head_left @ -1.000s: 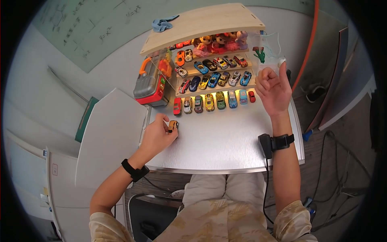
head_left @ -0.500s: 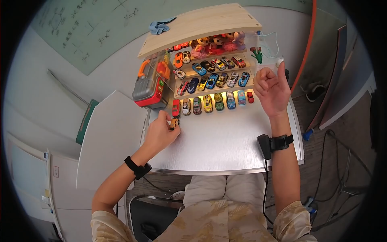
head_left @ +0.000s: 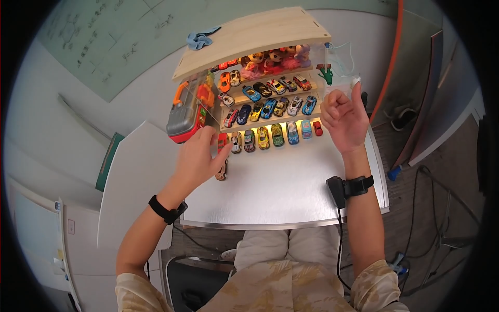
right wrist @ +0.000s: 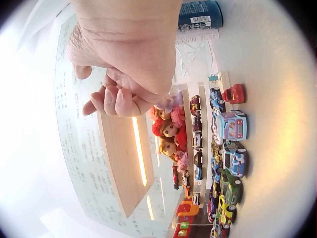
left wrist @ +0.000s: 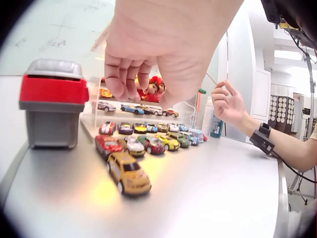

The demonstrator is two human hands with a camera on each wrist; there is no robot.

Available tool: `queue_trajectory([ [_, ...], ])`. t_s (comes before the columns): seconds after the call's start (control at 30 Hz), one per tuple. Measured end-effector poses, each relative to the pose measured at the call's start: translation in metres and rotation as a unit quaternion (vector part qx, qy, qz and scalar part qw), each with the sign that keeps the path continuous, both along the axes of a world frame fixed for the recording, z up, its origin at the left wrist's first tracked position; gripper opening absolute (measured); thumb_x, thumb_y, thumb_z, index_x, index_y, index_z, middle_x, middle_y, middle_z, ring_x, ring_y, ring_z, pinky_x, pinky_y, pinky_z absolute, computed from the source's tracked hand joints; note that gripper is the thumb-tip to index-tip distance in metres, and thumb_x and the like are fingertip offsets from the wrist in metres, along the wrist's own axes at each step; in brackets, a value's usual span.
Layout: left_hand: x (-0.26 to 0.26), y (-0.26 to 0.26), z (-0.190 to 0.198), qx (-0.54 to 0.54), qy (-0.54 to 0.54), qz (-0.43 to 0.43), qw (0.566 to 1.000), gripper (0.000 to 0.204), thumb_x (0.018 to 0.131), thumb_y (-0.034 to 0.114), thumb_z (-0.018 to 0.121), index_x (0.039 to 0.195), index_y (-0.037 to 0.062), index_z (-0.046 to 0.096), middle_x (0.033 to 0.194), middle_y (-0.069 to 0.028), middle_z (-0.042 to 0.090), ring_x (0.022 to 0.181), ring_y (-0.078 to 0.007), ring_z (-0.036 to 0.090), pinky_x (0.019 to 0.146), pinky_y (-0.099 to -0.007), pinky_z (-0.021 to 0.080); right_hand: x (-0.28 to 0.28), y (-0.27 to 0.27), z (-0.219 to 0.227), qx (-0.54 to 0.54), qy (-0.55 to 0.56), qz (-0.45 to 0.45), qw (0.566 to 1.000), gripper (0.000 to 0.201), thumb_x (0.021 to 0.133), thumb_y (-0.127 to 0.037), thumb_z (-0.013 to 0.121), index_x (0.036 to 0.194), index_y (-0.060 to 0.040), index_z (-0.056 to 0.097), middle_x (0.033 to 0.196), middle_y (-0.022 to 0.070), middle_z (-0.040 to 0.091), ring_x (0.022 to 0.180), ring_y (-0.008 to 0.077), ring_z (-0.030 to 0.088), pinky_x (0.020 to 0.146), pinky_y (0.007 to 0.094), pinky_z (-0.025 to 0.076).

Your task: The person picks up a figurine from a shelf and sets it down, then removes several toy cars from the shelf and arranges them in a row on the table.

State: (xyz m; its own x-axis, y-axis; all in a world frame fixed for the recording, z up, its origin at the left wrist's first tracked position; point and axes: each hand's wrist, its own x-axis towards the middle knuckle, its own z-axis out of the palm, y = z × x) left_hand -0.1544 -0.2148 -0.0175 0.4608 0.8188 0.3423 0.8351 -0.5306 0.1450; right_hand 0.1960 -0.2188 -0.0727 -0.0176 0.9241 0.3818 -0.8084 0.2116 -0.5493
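My left hand (head_left: 195,161) is raised over the front left of the metal table, its fingers loosely bent and holding nothing. Just below it an orange-yellow toy car (left wrist: 128,173) stands on its wheels, partly covered by the thumb in the head view. Directly ahead of that car is a red toy car (left wrist: 109,146), the left end of the front row. My right hand (head_left: 344,118) hovers at the right beside the display case, thumb up and fingers loosely curled, with nothing in it. The small red car (right wrist: 235,93) at the row's right end is nearest to it.
A wooden display case (head_left: 254,39) holds shelves of toy cars and several dolls (right wrist: 168,131). At its left stands a grey and red toolbox (head_left: 184,117); a blue cloth (head_left: 201,39) lies on top. A blue can (right wrist: 200,15) stands at the right.
My left hand has let go of the orange-yellow toy car, which now stands on the table, and has lifted away forward. My right hand keeps its pose; the head view has shifted slightly.
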Motion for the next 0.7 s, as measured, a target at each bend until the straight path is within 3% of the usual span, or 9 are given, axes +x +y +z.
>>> queue_trajectory([
  [0.23,0.078,0.064,0.006,0.115,0.083,-0.065,0.988,0.041,0.092,0.039,0.075,0.112,0.0030,0.069,0.094,-0.0103,0.070,0.080,-0.0282,0.071,0.064,-0.0411,0.056,0.001,0.000,-0.001,-0.001,-0.001,0.006,1.000,0.070,0.108,-0.063,0.033,0.092,-0.0031,0.065,0.065,-0.0020,0.041,0.055,0.0096,0.037,0.049,0.0240,0.031],
  [0.37,0.118,0.099,-0.009,0.117,0.184,-0.036,0.975,0.047,0.092,0.043,0.074,0.107,-0.0007,0.067,0.097,-0.0133,0.071,0.080,-0.0304,0.072,0.065,-0.0413,0.058,0.003,0.000,-0.001,-0.005,-0.002,0.005,1.000,0.070,0.108,-0.064,0.032,0.092,-0.0039,0.065,0.065,-0.0022,0.042,0.055,0.0094,0.037,0.049,0.0242,0.031],
  [0.5,0.139,0.117,-0.017,0.094,0.213,-0.001,0.972,0.044,0.091,0.043,0.074,0.104,0.0014,0.067,0.091,-0.0133,0.073,0.080,-0.0310,0.073,0.066,-0.0415,0.058,0.005,-0.002,0.000,-0.008,-0.011,0.002,1.000,0.070,0.108,-0.064,0.032,0.092,-0.0046,0.065,0.065,-0.0027,0.044,0.054,0.0088,0.037,0.050,0.0240,0.031],
  [0.7,0.137,0.133,-0.034,0.123,0.237,-0.035,0.963,0.033,0.091,0.036,0.074,0.095,0.0036,0.068,0.087,-0.0130,0.073,0.078,-0.0298,0.073,0.066,-0.0420,0.058,0.007,-0.003,0.002,-0.003,0.003,0.015,1.000,0.070,0.107,-0.065,0.032,0.093,-0.0056,0.066,0.065,-0.0032,0.045,0.055,0.0080,0.037,0.051,0.0234,0.031],
])
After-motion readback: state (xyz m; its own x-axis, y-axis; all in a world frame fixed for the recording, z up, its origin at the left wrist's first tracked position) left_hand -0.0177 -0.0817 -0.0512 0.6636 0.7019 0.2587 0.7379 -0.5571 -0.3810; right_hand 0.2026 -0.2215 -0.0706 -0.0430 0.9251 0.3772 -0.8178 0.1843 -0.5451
